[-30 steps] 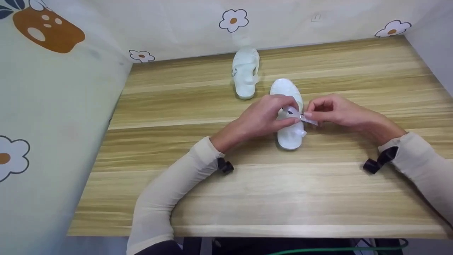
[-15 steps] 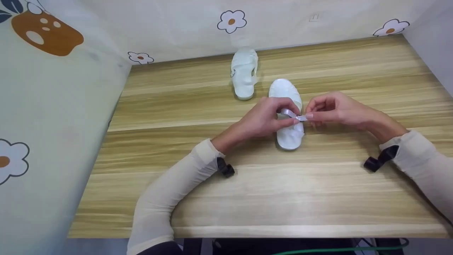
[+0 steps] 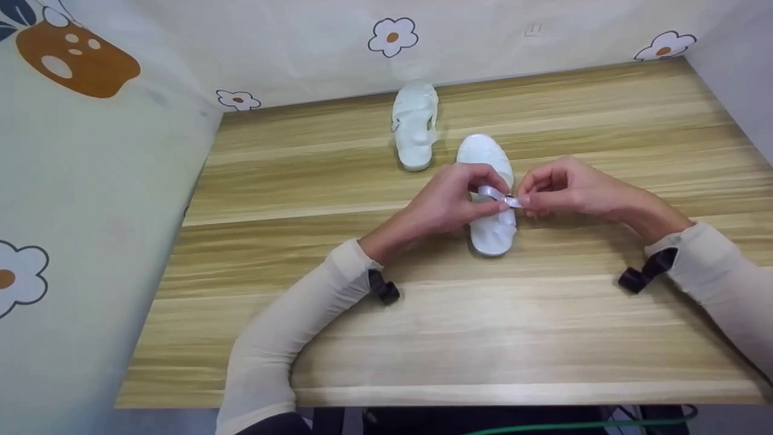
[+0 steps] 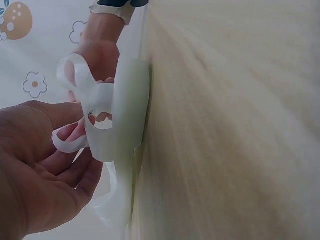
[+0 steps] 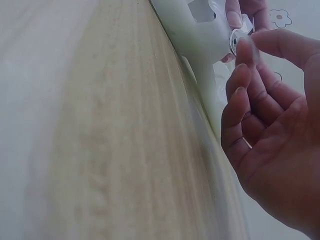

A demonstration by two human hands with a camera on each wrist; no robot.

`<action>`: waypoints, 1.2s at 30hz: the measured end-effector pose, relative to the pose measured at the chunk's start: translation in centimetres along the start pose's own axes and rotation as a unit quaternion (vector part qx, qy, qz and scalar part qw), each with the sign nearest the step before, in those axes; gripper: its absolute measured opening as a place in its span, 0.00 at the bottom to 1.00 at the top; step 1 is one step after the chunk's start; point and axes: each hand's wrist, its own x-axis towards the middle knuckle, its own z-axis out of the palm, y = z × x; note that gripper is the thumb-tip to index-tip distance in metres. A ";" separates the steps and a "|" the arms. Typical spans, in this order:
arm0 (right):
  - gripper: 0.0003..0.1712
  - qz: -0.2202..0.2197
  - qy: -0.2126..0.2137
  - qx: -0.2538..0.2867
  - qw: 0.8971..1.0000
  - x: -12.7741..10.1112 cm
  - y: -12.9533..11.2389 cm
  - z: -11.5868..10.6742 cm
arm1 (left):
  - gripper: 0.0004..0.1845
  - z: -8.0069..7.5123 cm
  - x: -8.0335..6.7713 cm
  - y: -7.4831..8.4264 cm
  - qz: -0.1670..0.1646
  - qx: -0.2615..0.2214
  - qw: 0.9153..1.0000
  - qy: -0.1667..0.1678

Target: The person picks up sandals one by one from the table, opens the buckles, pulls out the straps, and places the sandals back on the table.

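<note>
A white sandal (image 3: 483, 148) lies sole down on the table, toe toward the wall. My left hand (image 3: 445, 198) reaches over it from the left and pinches its ankle strap (image 3: 492, 193) beside a small metal buckle (image 3: 507, 199). From the right, my right hand (image 3: 570, 188) pinches the strap's end between thumb and index finger, close to the buckle. The left wrist view shows the strap looping up above the side of the sole (image 4: 131, 105). In the right wrist view the buckle ring (image 5: 233, 42) sits right at the right fingertips, which partly cover it.
A matching white sandal (image 3: 414, 142) stands behind and to the left, near the patterned wall (image 3: 314, 48). The wooden table (image 3: 459, 338) ends at its front edge, with a green cable (image 3: 543, 426) below. Black straps (image 3: 646, 272) hang at both wrists.
The strap end, which pointed down to the right past the right fingers, is now a short straight piece between both hands. The right fingertips have drawn slightly left toward the buckle.
</note>
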 end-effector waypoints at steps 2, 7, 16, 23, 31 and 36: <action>0.07 0.001 -0.004 -0.002 1.000 0.0 0.1 0.0 | 0.11 -0.1 0.0 0.0 -0.012 -0.009 1.000 -0.002; 0.07 -0.007 0.001 0.001 1.000 0.0 0.0 0.2 | 0.11 0.0 0.1 -0.1 -0.016 -0.011 1.000 0.000; 0.07 -0.011 0.019 -0.012 1.000 0.1 -0.2 0.5 | 0.09 0.3 0.0 -0.2 -0.007 -0.028 0.999 0.018; 0.07 -0.001 0.032 -0.017 0.999 0.3 -0.1 0.5 | 0.09 0.5 -0.1 0.0 -0.025 -0.053 0.998 0.024; 0.08 0.010 0.038 -0.026 0.999 0.3 -0.1 0.5 | 0.08 0.5 -0.1 -0.1 -0.034 -0.057 0.997 0.027; 0.07 0.009 0.038 -0.024 0.999 0.3 0.0 0.5 | 0.08 0.5 -0.1 -0.4 -0.030 -0.051 0.998 0.032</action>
